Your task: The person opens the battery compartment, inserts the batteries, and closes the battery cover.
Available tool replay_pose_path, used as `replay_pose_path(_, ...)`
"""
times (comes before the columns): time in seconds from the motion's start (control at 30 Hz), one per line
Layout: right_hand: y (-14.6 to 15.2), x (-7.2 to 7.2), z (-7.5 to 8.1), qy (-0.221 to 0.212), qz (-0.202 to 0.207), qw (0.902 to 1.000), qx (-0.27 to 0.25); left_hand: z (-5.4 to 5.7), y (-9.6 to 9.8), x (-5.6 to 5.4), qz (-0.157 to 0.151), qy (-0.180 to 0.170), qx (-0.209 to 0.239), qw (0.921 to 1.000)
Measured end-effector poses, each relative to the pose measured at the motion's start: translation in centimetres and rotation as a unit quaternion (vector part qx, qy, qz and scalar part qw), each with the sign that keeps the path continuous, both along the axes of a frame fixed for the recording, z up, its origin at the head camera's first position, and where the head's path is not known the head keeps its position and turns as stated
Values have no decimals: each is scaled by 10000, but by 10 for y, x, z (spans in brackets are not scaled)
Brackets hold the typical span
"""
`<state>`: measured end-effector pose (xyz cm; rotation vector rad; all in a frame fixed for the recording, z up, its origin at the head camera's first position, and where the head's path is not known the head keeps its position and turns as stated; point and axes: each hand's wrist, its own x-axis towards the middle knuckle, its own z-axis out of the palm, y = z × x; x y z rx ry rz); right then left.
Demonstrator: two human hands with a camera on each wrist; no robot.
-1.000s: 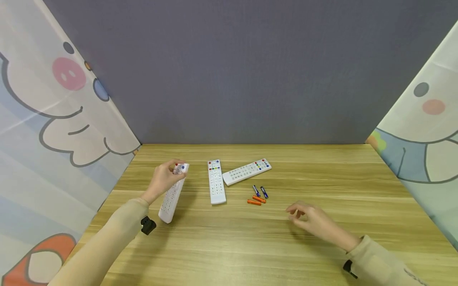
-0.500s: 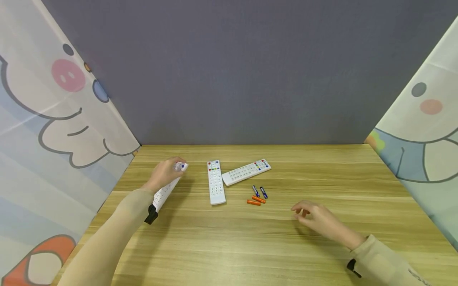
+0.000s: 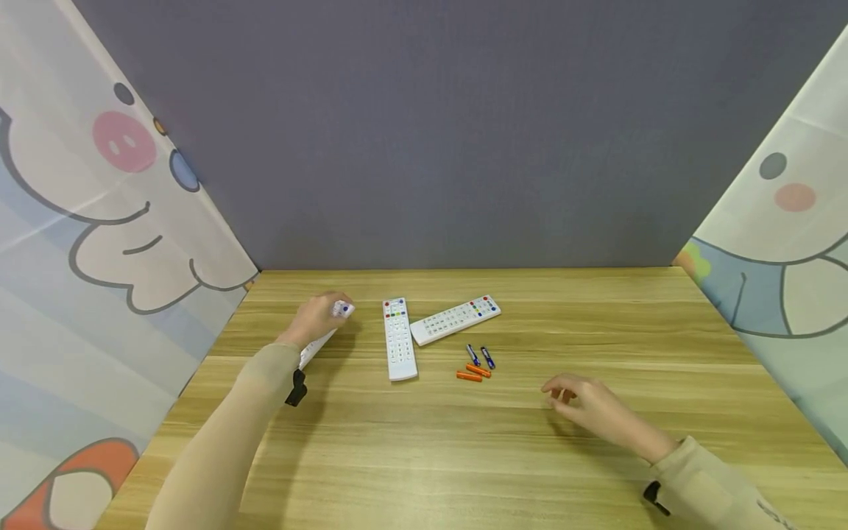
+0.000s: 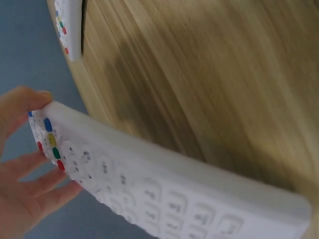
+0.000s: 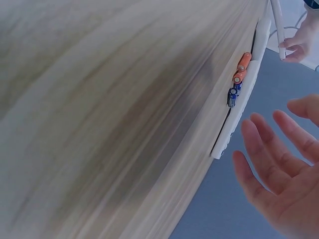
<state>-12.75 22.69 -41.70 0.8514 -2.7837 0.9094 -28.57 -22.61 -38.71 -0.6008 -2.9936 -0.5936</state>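
Observation:
My left hand (image 3: pixel 314 318) pinches a white remote control (image 4: pixel 164 174) at its end with the coloured buttons. Thumb and fingers hold opposite edges in the left wrist view, and the remote slants above the table with its shadow below. In the head view, hand and sleeve cover much of it. To its right lies a second remote (image 3: pixel 400 340), pointing away from me. A third remote (image 3: pixel 456 320) lies slantwise beside it. Off to the right, my right hand (image 3: pixel 588 407) hovers over the table, fingers loosely bent, holding nothing.
Two orange batteries (image 3: pixel 470 376) and two blue batteries (image 3: pixel 488 358) lie in front of the third remote on the wooden table (image 3: pixel 411 456). A dark grey panel (image 3: pixel 424 147) stands at the back. Cartoon-printed cloths (image 3: pixel 119 243) flank both sides.
My left hand has turned and shifted slightly right with the remote, so less of the remote shows. My right hand has moved a little to the right. The other remotes and batteries stay put.

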Motion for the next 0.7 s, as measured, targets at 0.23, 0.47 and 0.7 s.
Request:
replay_pose_path(0.23,1,0,1,-306,20,9995,17,-12,2,-6,-13,-44,534,9986)
replay_pose_path(0.47,2,-1,0,-396,-15,9992,80,-24,3,-11,19,-99,705,9975)
replay_pose_path(0.7,2,-2,-1,-459,-15,9989,82,-30,8,-13,389,-298,499,9976)
